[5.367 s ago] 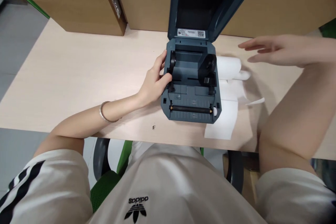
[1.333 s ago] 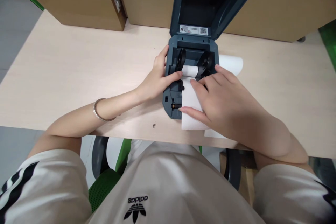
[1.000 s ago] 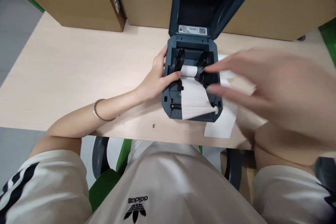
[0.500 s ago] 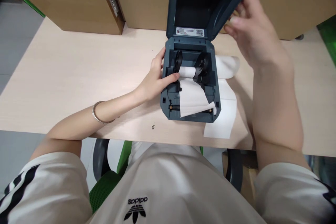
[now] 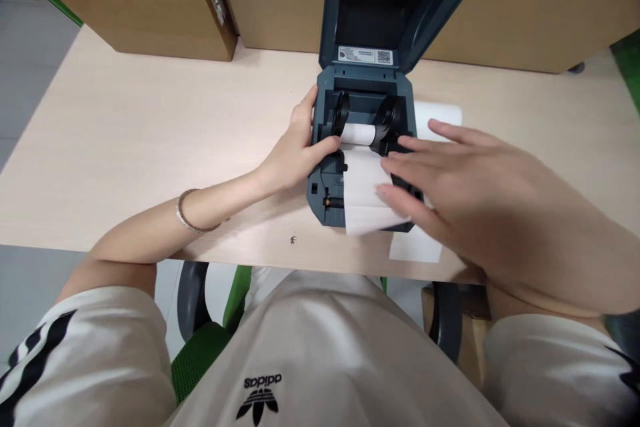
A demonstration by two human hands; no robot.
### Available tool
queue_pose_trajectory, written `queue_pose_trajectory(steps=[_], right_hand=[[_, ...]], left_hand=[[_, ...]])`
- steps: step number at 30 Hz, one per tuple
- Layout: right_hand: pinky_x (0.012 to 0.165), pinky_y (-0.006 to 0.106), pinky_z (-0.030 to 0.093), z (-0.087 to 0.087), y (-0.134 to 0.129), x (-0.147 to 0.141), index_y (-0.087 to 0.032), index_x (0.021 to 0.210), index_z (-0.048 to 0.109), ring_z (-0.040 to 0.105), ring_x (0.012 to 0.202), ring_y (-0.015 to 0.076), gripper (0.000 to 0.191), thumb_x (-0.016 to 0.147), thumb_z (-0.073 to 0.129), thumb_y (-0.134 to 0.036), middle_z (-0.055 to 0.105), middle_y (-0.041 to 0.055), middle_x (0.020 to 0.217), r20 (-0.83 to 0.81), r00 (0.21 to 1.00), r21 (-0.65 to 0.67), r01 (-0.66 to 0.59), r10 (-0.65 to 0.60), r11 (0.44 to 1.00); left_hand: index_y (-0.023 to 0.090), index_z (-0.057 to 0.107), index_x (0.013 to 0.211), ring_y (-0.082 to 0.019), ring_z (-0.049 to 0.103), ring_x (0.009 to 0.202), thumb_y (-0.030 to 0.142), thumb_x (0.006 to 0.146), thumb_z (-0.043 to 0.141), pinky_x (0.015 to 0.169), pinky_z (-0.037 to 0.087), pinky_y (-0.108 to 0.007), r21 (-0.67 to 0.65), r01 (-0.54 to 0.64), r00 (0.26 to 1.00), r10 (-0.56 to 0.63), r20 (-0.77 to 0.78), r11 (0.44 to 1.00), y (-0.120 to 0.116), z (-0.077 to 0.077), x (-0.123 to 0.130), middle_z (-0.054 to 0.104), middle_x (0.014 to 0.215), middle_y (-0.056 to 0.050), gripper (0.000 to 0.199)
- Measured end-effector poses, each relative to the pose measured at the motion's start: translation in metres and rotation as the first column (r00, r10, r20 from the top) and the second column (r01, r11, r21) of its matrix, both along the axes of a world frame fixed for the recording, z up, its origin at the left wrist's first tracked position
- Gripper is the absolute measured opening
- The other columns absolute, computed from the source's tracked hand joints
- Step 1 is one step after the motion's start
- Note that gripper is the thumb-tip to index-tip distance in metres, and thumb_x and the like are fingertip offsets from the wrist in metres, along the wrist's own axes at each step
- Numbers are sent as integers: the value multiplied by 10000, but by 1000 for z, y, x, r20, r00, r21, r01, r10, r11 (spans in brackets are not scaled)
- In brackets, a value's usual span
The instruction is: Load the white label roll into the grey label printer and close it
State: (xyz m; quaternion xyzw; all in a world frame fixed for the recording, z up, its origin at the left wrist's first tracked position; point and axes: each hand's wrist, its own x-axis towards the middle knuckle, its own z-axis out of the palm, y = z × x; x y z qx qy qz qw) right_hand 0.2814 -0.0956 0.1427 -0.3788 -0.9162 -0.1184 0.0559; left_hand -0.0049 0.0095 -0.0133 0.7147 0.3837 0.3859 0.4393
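A dark blue-grey label printer point(image 5: 327, 100) stands on the table with its lid point(image 5: 325, 13) swung up. Inside, a small white label roll point(image 5: 358, 134) sits between two black roll holders, and its paper strip point(image 5: 367, 180) runs forward over the front edge. My left hand point(image 5: 295, 150) grips the printer's left wall, fingers outside, thumb over the rim beside the left holder. Fingers stretched and apart, my right hand point(image 5: 450, 183) lies over the printer's right side. Its fingertips reach the paper strip; whether they press on it I cannot tell. The hand hides the printer's right front part.
Beside the printer on the right lie a white paper roll point(image 5: 440, 112) and a loose white sheet point(image 5: 415, 247), partly covered. Large cardboard boxes point(image 5: 150, 0) line the back of the table point(image 5: 150, 120). A tiny dark scrap point(image 5: 293, 239) lies near the front edge.
My right hand has left the raised lid and come down over the printer's right side. The paper strip, folded over at its right corner before, now lies flatter. My left hand stays put.
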Motion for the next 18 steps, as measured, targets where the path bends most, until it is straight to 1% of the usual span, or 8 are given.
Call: queue_pose_trajectory(steps=[2,3,5,7,9,12,16,18], right_hand=[[1294,568,633,-6,-9,1,-29,1174,899,870,1135,348,649,1285,337,-333,873,199,1114,27,995,10,-98,98,995],[1342,573,607,-7,-12,1,27,1224,889,868,1210,366,645,1284,347,-317,874,224,1151,43,991,27,-125,124,992],[1357,597,599,-9,-16,0,111,1310,854,833,1366,411,625,1278,381,-297,858,280,1292,57,989,70,-140,136,988],[1338,624,616,-8,-19,-2,140,1368,828,790,1464,441,594,1268,426,-285,819,304,1432,63,988,80,-147,142,986],[1323,633,630,-7,-20,-4,141,1385,824,802,1445,441,581,1263,446,-282,815,302,1443,69,986,78,-160,154,984],[1338,627,628,-7,-22,-7,136,1365,837,838,1373,423,586,1266,440,-284,848,296,1332,81,984,82,-164,157,983],[1360,631,619,-8,-22,-9,118,1323,861,826,1400,433,561,1255,459,-268,851,291,1325,63,984,87,-169,164,982],[1368,639,615,-8,-22,-9,112,1298,870,830,1389,434,582,1261,445,-285,855,293,1302,70,983,78,-174,169,982]], left_hand=[[526,347,1884,-429,314,1889,466,937,815,1588,292,-718,-4,-7,1000,7,6,1000,0,-2,0,424,1984,62,1057],[520,352,1880,-427,314,1889,472,940,814,1588,295,-711,-5,-10,1000,10,7,1000,-1,-2,-1,413,1991,64,1049],[522,354,1875,-417,314,1890,481,948,812,1587,303,-698,-3,-16,1000,16,4,1000,-1,-3,-1,390,2004,73,1035],[523,348,1877,-413,302,1896,487,955,808,1587,300,-700,1,-16,1000,16,-6,1000,-1,-3,-1,378,2010,73,1031],[518,342,1882,-415,281,1906,489,955,808,1592,283,-705,4,-10,1000,10,-17,1000,-1,-3,-1,369,2014,69,1038],[521,334,1888,-418,257,1915,482,943,812,1603,250,-711,6,-12,1000,12,-15,1000,-1,-2,0,376,2007,66,1060],[558,323,1882,-406,253,1918,471,945,809,1610,233,-714,1,-14,1000,14,5,1000,0,-4,1,396,1992,79,1059],[562,314,1881,-399,243,1924,472,957,801,1613,226,-716,7,-11,1000,11,12,1000,0,-6,0,391,1992,81,1049]])
